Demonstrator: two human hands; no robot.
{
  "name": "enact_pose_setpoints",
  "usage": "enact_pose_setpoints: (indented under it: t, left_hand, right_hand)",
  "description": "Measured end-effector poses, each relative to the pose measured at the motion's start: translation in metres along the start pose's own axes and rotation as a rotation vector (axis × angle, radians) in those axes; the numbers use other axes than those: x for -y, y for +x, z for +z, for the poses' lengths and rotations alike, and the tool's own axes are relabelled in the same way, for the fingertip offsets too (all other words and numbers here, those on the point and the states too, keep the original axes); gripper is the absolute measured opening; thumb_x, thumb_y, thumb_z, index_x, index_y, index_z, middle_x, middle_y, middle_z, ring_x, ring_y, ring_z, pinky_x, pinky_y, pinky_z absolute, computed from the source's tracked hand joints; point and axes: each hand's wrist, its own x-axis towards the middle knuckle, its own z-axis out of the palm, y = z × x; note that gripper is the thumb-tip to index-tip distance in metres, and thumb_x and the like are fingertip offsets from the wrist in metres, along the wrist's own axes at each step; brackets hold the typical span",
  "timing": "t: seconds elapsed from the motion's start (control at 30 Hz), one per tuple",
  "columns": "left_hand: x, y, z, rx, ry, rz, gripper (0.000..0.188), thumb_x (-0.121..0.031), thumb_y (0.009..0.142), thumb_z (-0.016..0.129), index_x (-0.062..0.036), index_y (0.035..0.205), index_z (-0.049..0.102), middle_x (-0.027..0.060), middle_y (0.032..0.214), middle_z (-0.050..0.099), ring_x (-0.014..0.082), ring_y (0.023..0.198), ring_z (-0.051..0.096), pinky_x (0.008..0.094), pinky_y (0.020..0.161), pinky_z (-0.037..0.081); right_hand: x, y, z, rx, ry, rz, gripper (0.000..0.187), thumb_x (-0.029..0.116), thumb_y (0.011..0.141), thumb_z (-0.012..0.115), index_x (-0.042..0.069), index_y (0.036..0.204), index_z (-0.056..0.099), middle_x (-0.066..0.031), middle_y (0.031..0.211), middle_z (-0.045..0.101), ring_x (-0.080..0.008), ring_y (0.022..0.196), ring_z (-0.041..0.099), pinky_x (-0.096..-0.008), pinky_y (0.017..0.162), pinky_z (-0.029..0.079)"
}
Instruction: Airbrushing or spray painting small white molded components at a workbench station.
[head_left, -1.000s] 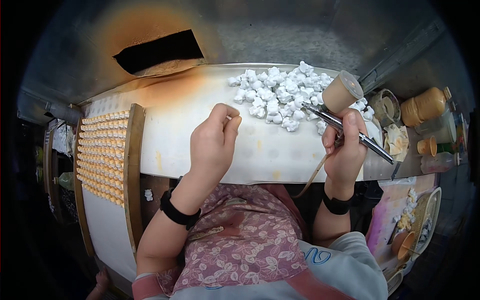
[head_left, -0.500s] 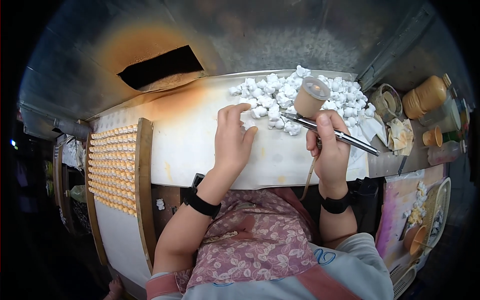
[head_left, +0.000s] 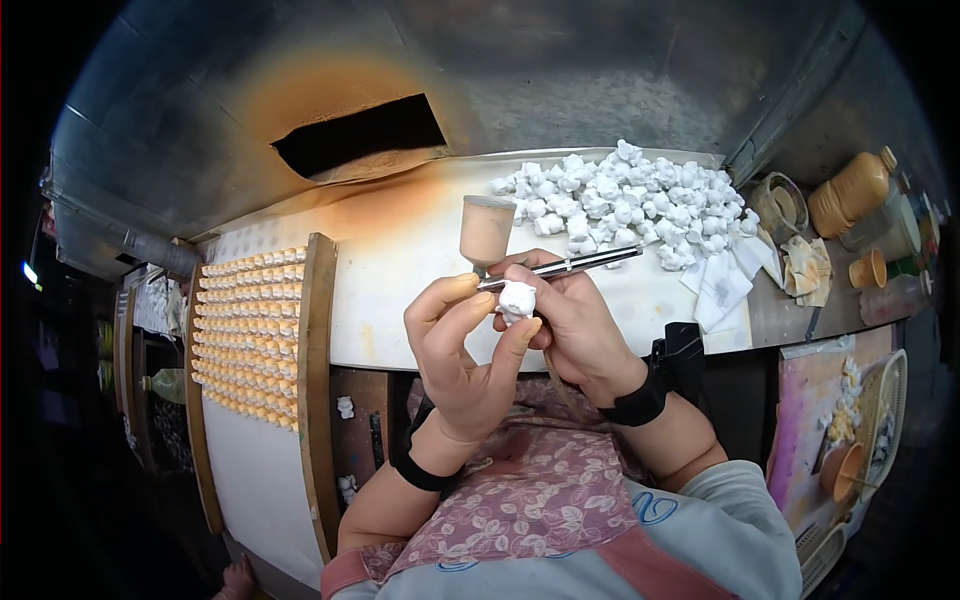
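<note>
Between the fingertips and thumb of my left hand is a small white figurine with a rounded, bumpy shape. My right hand grips a slim metal airbrush, and its fingers meet the figurine from the right. On top of the airbrush stands a cup of peach-coloured paint, tilted slightly. Behind my hands, a heap of similar white figurines lies on the white work surface. To the left, a wooden-sided rack carries rows of peach-tinted figurines.
A metal booth wall with a dark rectangular opening rises at the back. On the right stand a jar, a plastic bottle of tan liquid, a small orange cup and crumpled cloths. A pale basket sits lower right.
My left hand, earlier empty, now holds a white figurine. My right hand has brought the airbrush left and nearer, so both hands meet. The view has shifted slightly.
</note>
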Motion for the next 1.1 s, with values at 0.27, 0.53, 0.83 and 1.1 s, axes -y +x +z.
enact_pose_setpoints:
  t: [0.27, 0.53, 0.83, 1.1]
  left_hand:
    - [-0.011, 0.012, -0.021, 0.17, -0.05, -0.265, 0.037, -0.007, 0.067, 0.068, 0.0013, 0.1, 0.052, 0.0125, 0.095, 0.053, 0.0216, 0.086, 0.052, 0.0298, 0.074, 0.042]
    - [-0.011, 0.016, -0.022, 0.133, -0.329, -0.522, 0.032, -0.001, 0.07, 0.064, 0.0032, 0.099, 0.053, 0.0113, 0.095, 0.055, 0.0181, 0.09, 0.054, 0.0289, 0.081, 0.043]
    - [-0.011, 0.022, -0.026, 0.118, -0.491, -0.709, 0.032, -0.001, 0.071, 0.063, 0.0035, 0.101, 0.052, 0.0103, 0.099, 0.055, 0.017, 0.092, 0.053, 0.0285, 0.083, 0.043]
    - [-0.006, 0.031, -0.033, 0.146, -0.542, -0.766, 0.03, 0.001, 0.071, 0.062, 0.0031, 0.098, 0.051, 0.0097, 0.096, 0.055, 0.0161, 0.091, 0.053, 0.0285, 0.083, 0.042]
  right_hand:
    - [0.012, -0.003, 0.011, -0.094, -0.322, -0.281, 0.021, 0.011, 0.079, 0.058, 0.0, 0.096, 0.05, 0.0001, 0.076, 0.052, -0.0024, 0.064, 0.044, -0.0165, 0.052, 0.036]
    - [0.005, 0.001, 0.014, -0.102, -0.474, -0.534, 0.02, 0.009, 0.079, 0.058, -0.001, 0.094, 0.05, -0.0022, 0.079, 0.054, -0.0034, 0.069, 0.046, -0.0175, 0.058, 0.038]
    - [0.007, 0.008, 0.011, -0.122, -0.662, -0.628, 0.02, 0.01, 0.078, 0.06, -0.001, 0.093, 0.052, -0.0006, 0.072, 0.055, -0.0023, 0.059, 0.045, -0.0169, 0.052, 0.037]
    - [0.01, 0.014, 0.013, -0.105, -0.804, -0.68, 0.022, 0.014, 0.078, 0.06, -0.002, 0.091, 0.053, -0.0033, 0.068, 0.056, -0.0042, 0.056, 0.047, -0.0185, 0.05, 0.038]
